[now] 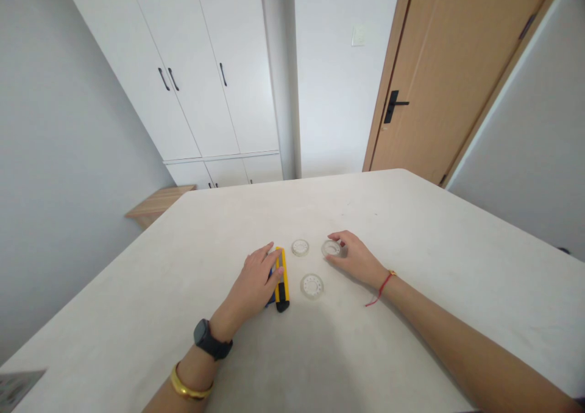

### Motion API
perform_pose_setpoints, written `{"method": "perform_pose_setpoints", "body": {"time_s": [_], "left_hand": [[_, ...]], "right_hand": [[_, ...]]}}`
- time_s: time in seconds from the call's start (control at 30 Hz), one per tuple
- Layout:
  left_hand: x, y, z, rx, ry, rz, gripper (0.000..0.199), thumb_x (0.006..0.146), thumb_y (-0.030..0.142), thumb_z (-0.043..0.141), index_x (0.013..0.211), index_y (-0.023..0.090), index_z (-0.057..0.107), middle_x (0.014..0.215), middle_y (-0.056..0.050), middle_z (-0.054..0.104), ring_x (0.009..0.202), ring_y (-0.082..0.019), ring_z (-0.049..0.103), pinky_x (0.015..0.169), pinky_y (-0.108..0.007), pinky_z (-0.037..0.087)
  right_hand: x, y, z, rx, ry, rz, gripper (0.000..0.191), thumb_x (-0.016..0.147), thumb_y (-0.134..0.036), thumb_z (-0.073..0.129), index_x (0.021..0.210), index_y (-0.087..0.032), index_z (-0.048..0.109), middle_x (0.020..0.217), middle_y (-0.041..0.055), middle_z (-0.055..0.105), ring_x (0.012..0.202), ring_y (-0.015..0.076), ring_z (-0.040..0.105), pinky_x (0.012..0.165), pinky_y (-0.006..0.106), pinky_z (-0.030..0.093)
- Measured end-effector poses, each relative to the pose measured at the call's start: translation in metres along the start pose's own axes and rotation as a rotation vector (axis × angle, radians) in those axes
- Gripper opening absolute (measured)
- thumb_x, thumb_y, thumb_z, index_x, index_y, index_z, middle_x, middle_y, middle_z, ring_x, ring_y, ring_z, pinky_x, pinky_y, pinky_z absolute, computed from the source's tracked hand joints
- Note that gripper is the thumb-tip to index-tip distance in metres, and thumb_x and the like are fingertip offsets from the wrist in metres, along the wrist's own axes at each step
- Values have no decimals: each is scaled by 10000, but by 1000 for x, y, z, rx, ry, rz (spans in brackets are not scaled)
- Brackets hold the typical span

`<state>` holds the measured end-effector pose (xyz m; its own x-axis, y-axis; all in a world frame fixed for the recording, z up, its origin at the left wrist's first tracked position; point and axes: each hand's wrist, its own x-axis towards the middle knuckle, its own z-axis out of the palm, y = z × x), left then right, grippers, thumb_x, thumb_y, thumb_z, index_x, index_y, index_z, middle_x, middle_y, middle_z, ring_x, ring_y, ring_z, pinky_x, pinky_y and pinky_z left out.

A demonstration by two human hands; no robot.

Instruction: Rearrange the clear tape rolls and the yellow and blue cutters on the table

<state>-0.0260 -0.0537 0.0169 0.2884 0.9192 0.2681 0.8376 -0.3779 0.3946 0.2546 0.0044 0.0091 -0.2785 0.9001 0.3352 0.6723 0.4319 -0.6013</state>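
Head view: a left hand (255,282) lies across a yellow-and-black box cutter (282,285) — grip unclear — as a right hand (356,259) narrowly pinches a clear round plastic disc (331,248) by its rim (a perforated plastic disc (300,247) and a second perforated plastic disc (312,286) sit close by) on a pale stone-look table (411,315).

You have one yellow utility knife (282,279) on the bench (411,230), three clear round discs (312,286) to its right, one partly hidden blue object (271,297) to its left, and two hands: left hand (252,279), right hand (354,257).
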Motion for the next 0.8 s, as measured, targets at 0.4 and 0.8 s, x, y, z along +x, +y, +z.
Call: {"method": "perform_pose_setpoints", "body": {"time_s": [0.4,0.8], "left_hand": [[4,6,-2,-125,64,-18,357,923,337,418,1191,198,608,1321,-88,572,1243,-233,496,1094,-434,347],[19,-19,-17,-751,296,-405,351,733,475,601,897,176,682,928,-80,713,833,-226,662,817,-383,499]], "right_hand": [[6,2,-1,-64,27,30,425,723,-249,634,1137,-163,595,1133,120,641,1055,265,572,942,430,438],[25,44,-15,125,-14,74,530,686,-186,644,1203,-188,526,1133,76,662,972,191,608,894,360,473]]}}
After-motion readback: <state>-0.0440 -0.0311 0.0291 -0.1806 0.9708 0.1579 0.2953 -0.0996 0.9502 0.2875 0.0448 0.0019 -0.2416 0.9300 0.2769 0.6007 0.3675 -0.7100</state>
